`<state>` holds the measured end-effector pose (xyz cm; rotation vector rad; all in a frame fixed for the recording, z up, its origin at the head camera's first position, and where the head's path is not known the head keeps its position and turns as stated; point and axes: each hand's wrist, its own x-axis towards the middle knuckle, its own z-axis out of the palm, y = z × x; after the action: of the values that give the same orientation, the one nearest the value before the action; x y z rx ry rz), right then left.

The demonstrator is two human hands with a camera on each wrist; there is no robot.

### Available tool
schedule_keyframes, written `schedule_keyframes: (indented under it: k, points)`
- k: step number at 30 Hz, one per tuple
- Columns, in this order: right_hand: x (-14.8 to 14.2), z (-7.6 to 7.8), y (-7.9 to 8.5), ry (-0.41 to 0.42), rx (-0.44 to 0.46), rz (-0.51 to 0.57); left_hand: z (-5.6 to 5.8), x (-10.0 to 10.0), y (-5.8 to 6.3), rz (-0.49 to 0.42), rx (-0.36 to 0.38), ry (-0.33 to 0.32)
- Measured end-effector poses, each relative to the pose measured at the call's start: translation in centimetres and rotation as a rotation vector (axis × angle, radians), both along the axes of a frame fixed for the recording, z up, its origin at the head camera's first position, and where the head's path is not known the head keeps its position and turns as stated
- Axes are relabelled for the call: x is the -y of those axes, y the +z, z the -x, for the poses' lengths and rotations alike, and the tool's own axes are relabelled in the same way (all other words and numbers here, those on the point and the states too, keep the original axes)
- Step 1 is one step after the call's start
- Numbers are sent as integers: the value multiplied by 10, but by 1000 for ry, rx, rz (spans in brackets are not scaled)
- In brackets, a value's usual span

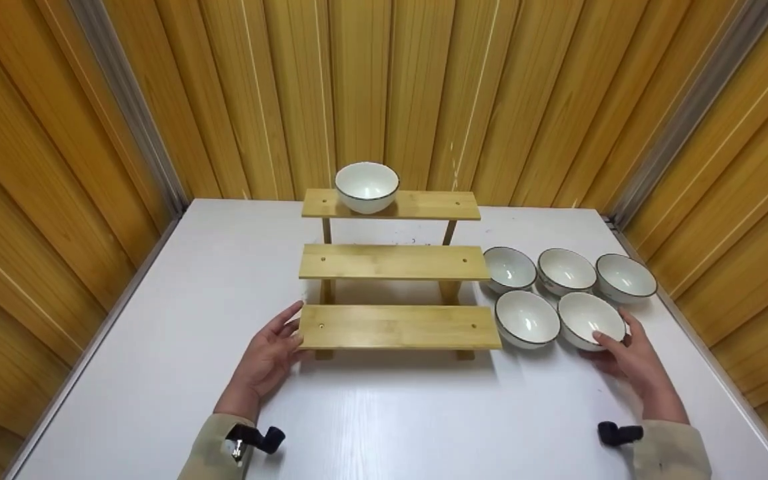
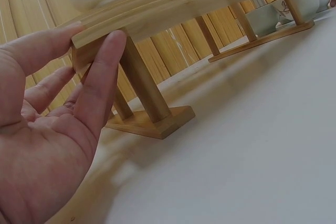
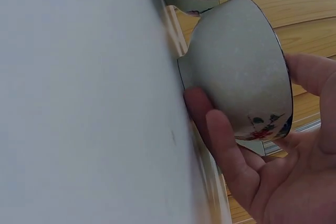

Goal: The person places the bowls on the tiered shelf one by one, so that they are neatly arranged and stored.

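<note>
A three-tier wooden display stand (image 1: 397,327) is in the middle of the white table, with one white bowl (image 1: 367,188) on its top tier. My left hand (image 1: 269,357) holds the left end of the lowest tier; in the left wrist view its fingertips (image 2: 113,43) touch the board's corner. At the right, my right hand (image 1: 636,363) grips the near right bowl (image 1: 591,320), thumb over the rim and fingers against the outer wall. Painted flowers show on that bowl (image 3: 236,72) in the right wrist view, where the fingers reach low beside its foot.
More dark-rimmed white bowls stand close together right of the stand: one (image 1: 527,319) beside the gripped bowl, and a back row of three, left (image 1: 509,268), middle (image 1: 566,270) and right (image 1: 626,277). Wood-patterned walls (image 1: 357,87) enclose the white table (image 1: 384,413) at back and sides.
</note>
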<state>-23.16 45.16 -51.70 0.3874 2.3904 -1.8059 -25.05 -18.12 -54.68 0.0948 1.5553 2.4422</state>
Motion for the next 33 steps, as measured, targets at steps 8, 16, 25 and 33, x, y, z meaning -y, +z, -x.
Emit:
schedule_keyframes:
  k: [8, 16, 25, 33]
  points:
    - [-1, 0, -3, -49, 7, 102, 0, -1, 0, -7, -24, -14]
    - [-2, -2, -5, -108, -11, 193, 0, 0, -1, -1, -25, -12]
    - [-3, -5, 2, -171, -31, 281, -1, 0, 0, -24, -8, -10]
    - [-2, -7, 10, -172, -105, 322, 0, 0, -1, -19, -7, -12]
